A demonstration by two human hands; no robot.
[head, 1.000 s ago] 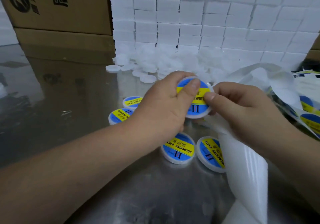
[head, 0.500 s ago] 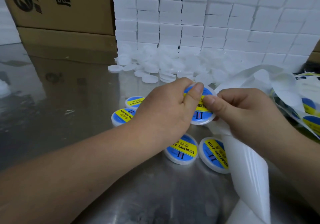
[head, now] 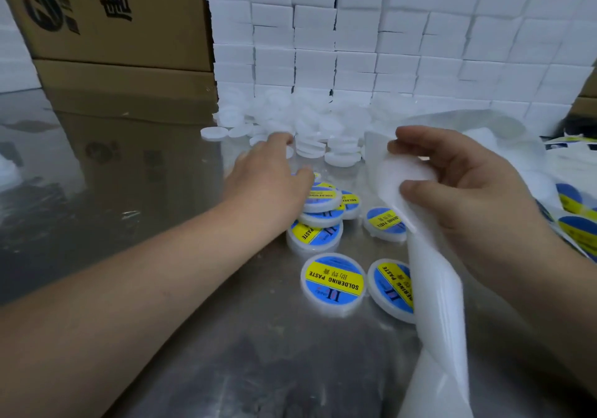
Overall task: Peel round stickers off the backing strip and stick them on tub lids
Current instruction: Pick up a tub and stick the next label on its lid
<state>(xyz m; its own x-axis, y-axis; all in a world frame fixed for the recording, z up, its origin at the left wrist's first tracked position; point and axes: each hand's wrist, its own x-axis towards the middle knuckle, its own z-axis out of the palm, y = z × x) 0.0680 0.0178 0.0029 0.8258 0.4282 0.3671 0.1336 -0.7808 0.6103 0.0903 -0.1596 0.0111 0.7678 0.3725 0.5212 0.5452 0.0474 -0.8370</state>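
My left hand (head: 268, 181) reaches forward with its fingers stretched out, fingertips at the near edge of the pile of plain white tub lids (head: 326, 146). It holds nothing that I can see. Below its palm lie several lids bearing blue and yellow round stickers, stacked loosely (head: 323, 196); more stickered lids (head: 332, 280) lie nearer to me. My right hand (head: 468, 191) pinches the white backing strip (head: 436, 288) between thumb and fingers. The strip hangs down to the lower right. Unpeeled stickers (head: 578, 223) show on the strip at the far right edge.
A shiny metal table (head: 245, 359) carries everything. A wall of stacked white boxes (head: 387, 29) stands behind the lid pile. Brown cardboard cartons (head: 113, 23) are stacked at the back left. Loose strip material is bunched at the right (head: 504, 133).
The stickered lid that both hands held is out of my hands. My left hand has moved forward to the plain lid pile. My right hand has lifted slightly, still holding the strip.
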